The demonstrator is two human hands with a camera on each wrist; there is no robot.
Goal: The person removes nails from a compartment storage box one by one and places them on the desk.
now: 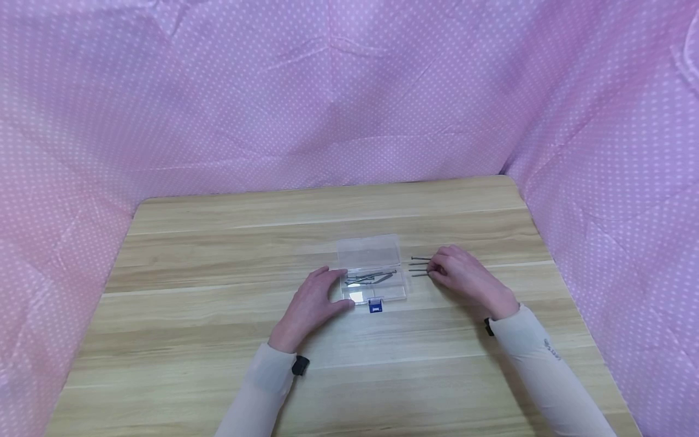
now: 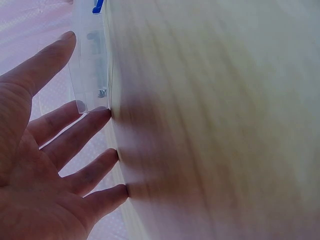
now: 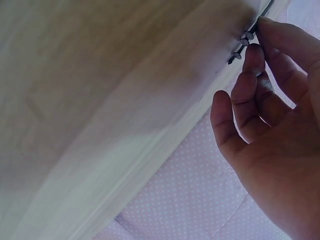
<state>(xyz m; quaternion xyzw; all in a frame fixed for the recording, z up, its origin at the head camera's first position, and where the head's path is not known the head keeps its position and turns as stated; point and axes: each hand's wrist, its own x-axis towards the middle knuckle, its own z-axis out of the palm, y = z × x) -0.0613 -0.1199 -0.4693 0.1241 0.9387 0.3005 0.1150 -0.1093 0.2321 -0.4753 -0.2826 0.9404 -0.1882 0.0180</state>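
A clear plastic box [image 1: 390, 292] lies on the table with its lid [image 1: 368, 252] folded back and a blue latch [image 1: 375, 305] at its front. Inside it are several metal nails [image 1: 371, 277]. My left hand [image 1: 310, 305] is at the box's left end, thumb at the front corner and extended fingers along the side, some fingertips on the tabletop. Several long nails [image 1: 418, 270] lie roughly parallel to the right of the box. Over their right ends my right hand [image 1: 464, 273] pinches a nail [image 3: 253, 30] between thumb and forefinger; its fingers hide part of them.
The wood-grain table [image 1: 218, 255] extends around the box on all sides. A pink dotted cloth [image 1: 327, 91] hangs behind it and along both sides. Each wrist carries a black strap, such as the left strap [image 1: 300, 365].
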